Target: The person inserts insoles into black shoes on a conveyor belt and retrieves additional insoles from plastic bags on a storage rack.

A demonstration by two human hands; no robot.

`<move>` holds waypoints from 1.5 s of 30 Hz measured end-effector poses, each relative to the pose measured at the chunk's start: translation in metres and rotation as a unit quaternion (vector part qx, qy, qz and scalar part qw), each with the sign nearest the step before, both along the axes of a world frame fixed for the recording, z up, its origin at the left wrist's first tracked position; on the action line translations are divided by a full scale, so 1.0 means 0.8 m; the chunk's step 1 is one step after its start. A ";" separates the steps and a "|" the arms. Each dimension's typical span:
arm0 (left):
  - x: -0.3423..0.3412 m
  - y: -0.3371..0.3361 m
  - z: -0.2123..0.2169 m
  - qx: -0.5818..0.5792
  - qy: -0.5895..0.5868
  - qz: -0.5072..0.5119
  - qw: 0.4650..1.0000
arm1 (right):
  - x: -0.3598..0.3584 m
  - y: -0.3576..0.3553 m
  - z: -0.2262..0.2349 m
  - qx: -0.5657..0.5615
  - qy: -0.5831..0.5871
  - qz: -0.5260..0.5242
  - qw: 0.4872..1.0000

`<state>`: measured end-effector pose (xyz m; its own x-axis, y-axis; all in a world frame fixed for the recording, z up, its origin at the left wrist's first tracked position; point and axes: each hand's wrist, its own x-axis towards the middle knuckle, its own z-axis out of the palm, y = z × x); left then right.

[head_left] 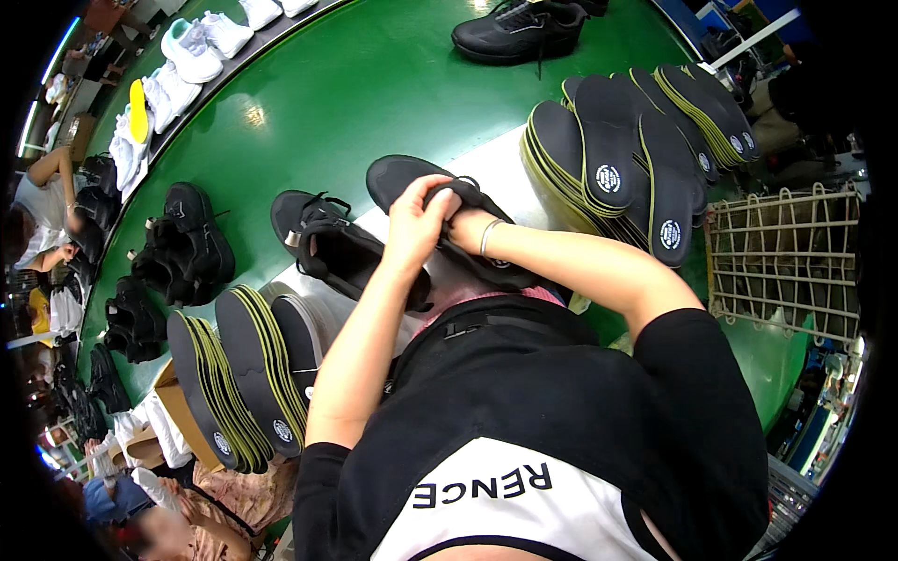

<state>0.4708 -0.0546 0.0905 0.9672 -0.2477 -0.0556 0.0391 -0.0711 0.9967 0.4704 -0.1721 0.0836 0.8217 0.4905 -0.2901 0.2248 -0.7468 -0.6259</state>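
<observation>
A black lace-up shoe (398,173) sits in front of me on the pale strip of the table, its toe pointing away. My left hand (418,217) is closed on the shoe's collar and tongue, the thumb bent over the opening. Against it, my right hand (468,230) reaches into the shoe's opening; its fingers are hidden there. Just to the left lies a second black shoe (313,238), its opening facing up and its laces loose. No hand touches that one.
Stacks of black insoles with yellow-green edges lie at the right (603,140) and left (234,374). A wire basket (784,257) stands at the right. More black shoes (192,238) rest on the green table (309,112). White shoes (192,56) line a belt; people sit at left.
</observation>
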 end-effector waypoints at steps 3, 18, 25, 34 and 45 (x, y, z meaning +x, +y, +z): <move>-0.004 -0.003 0.004 -0.024 0.031 0.004 0.999 | 0.029 0.015 -0.032 0.021 0.022 0.003 1.000; -0.012 -0.007 0.007 0.086 -0.025 0.065 0.994 | 0.043 0.031 -0.101 0.079 0.036 -0.063 0.994; -0.007 -0.007 -0.007 0.126 -0.087 0.088 0.984 | 0.002 -0.023 0.020 0.006 0.284 0.034 0.958; -0.032 0.008 0.045 0.207 -0.208 0.084 0.952 | -0.051 -0.044 0.057 -0.277 0.125 0.269 0.914; -0.051 0.071 0.038 0.434 0.141 0.096 0.884 | -0.043 0.073 0.040 -0.239 0.061 0.222 0.943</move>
<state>0.4302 0.0023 0.1206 0.9041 0.1748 -0.3900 0.3723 -0.7703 0.5178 0.4359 -0.1134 0.1156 0.5122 0.5674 -0.6448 0.5294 -0.7997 -0.2832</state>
